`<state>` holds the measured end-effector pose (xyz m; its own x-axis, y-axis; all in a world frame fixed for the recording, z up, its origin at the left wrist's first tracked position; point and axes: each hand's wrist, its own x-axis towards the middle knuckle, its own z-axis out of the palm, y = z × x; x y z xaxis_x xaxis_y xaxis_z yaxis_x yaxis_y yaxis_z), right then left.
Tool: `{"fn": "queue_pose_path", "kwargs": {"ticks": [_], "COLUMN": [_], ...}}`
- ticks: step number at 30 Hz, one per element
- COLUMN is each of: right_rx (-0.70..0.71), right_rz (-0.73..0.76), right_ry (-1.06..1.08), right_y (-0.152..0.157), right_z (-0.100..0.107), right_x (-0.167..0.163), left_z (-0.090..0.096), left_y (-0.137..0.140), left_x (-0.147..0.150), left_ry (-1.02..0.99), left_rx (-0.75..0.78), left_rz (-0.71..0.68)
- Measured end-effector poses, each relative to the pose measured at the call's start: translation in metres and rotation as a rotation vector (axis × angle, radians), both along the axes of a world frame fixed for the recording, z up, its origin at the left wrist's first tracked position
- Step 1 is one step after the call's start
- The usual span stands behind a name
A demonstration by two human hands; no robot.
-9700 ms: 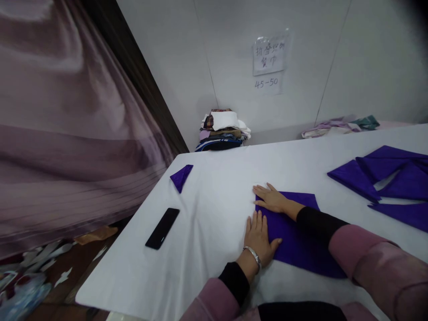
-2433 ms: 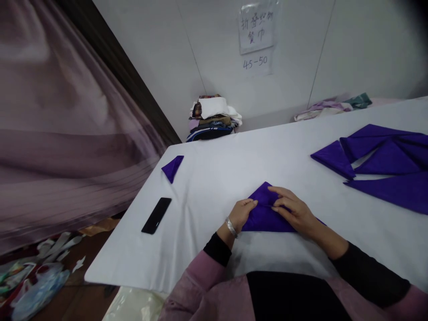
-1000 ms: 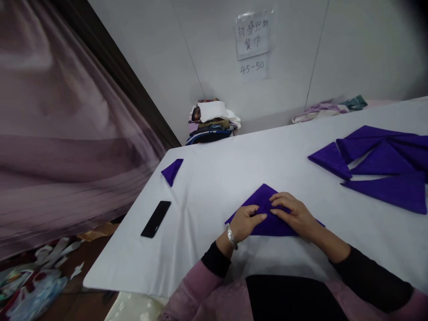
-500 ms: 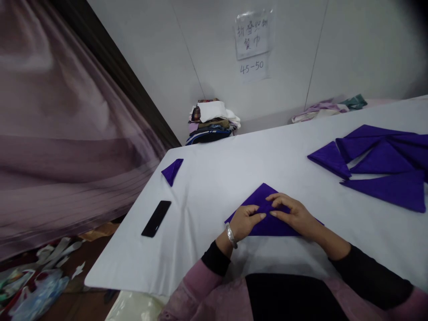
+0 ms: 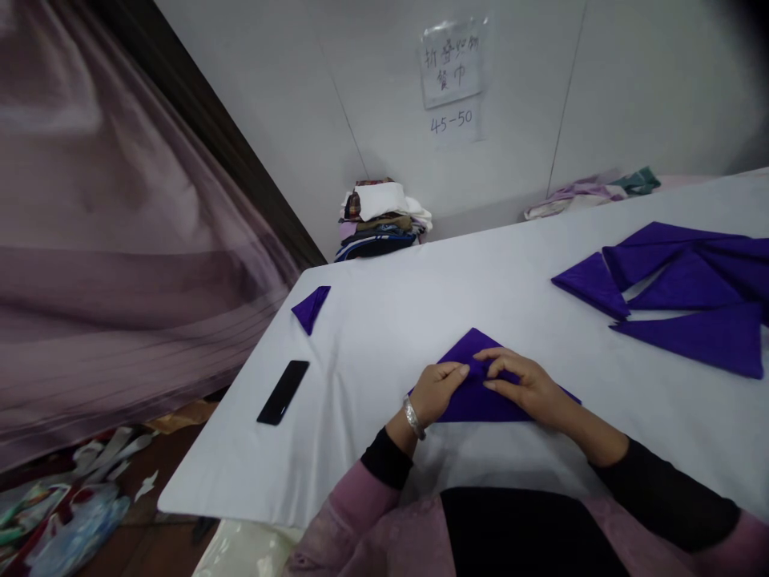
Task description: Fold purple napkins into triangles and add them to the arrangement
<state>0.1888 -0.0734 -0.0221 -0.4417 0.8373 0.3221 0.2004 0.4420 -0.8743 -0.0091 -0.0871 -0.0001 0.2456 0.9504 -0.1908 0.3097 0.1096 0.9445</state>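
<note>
A purple cloth napkin [image 5: 481, 407] lies folded on the table in front of me, its point facing away and its long edge toward me. My left hand [image 5: 437, 391] pinches a bit of the cloth between thumb and forefinger, near the middle. Close beside it, my right hand [image 5: 521, 385] has bent fingers and thumb on a small raised part of the same napkin. Both hands cover parts of the napkin, and the fabric between the fingertips is bunched.
Several folded purple napkins [image 5: 700, 340] lie at the right. At the left are a small folded purple napkin [image 5: 311, 309] and a black phone [image 5: 283, 392]. Piled clothes [image 5: 380, 220] stand behind the white table [image 5: 360, 336], against the wall. A curtain [image 5: 120, 240] hangs at left.
My left thumb and forefinger have closed together on the cloth, and the hand has shifted slightly left. A bit of fabric is now raised between the hands. My right hand has hardly moved.
</note>
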Motion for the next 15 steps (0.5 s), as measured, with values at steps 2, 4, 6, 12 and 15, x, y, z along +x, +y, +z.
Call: {"fn": "queue_pose_path", "kwargs": {"ticks": [2,4,6,12,15], "right_rx": [0.021,0.032,0.033,0.021,0.018], "right_rz": [0.0,0.004,0.007,-0.017,-0.002], "right_ry": [-0.011,-0.017,-0.015,0.008,0.035], "right_y": [-0.001,-0.003,-0.003,-0.005,-0.006], "right_z": [0.002,0.004,0.005,0.007,0.009], "right_x": [0.001,0.001,0.002,0.002,0.001], "left_z": [0.0,0.002,0.004,0.014,0.017], "left_y": [0.001,0.001,0.0,-0.008,-0.011], "left_x": [0.0,0.0,0.002,0.008,0.008], "left_ry": [0.03,0.068,0.106,0.217,0.22], "left_rx": [0.024,0.059,0.101,0.234,0.248], "left_rz": [0.003,0.008,0.002,-0.085,-0.095]}}
